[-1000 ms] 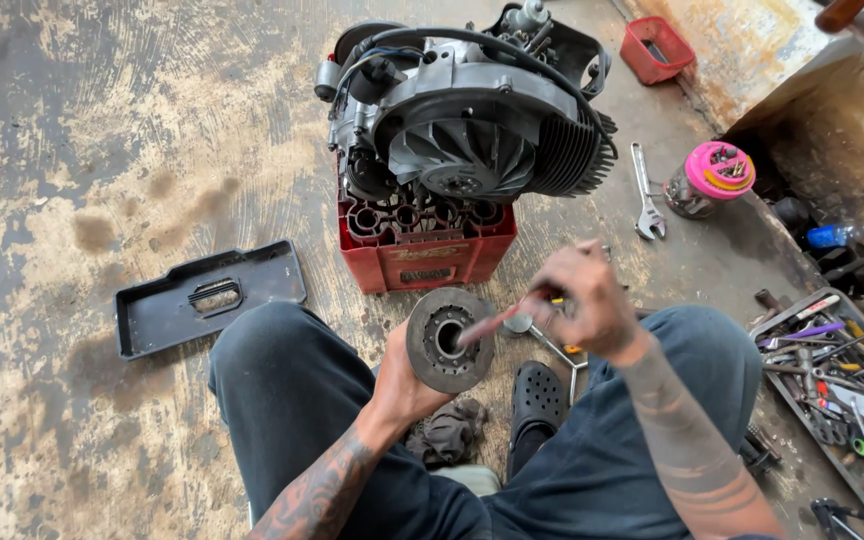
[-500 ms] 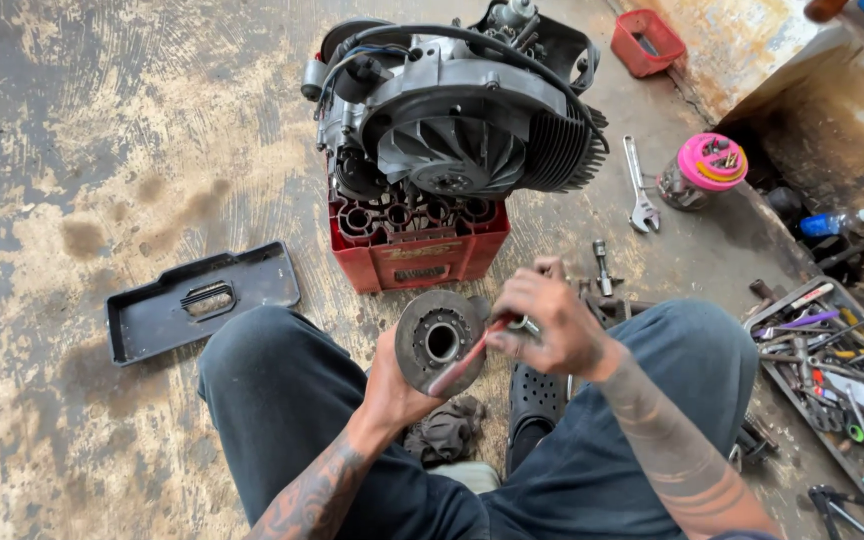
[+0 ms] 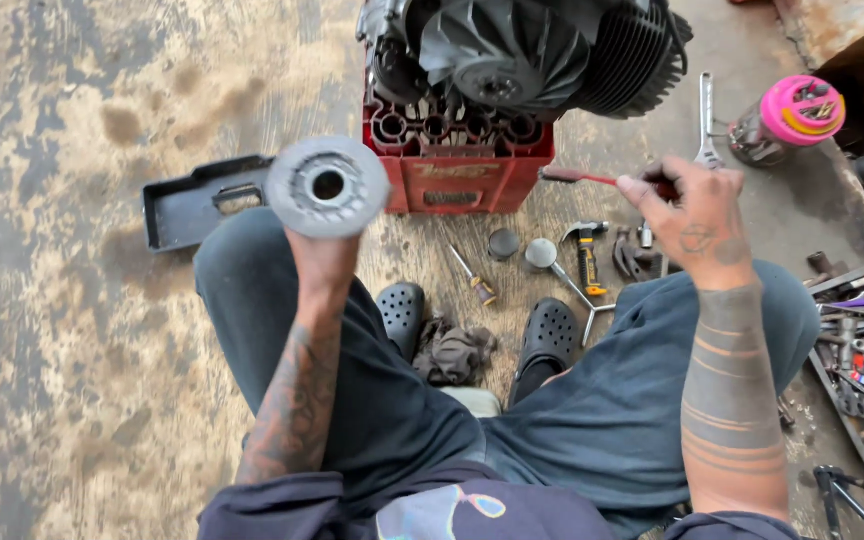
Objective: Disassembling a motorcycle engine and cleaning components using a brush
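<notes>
Stained concrete floor, red crate, black tray (hand tools scattered)

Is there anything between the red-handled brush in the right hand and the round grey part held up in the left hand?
Nothing visible does. The left hand holds the round grey disc up in the air, and the right hand holds the red-handled brush apart from it. Between them is only open air; the red crate sits on the floor behind that gap.

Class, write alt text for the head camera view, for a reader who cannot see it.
A seated person's left hand holds up a round grey metal disc while the right hand holds a red-handled brush. Ahead, an engine sits on a red crate, with hand tools scattered on the concrete floor.
</notes>
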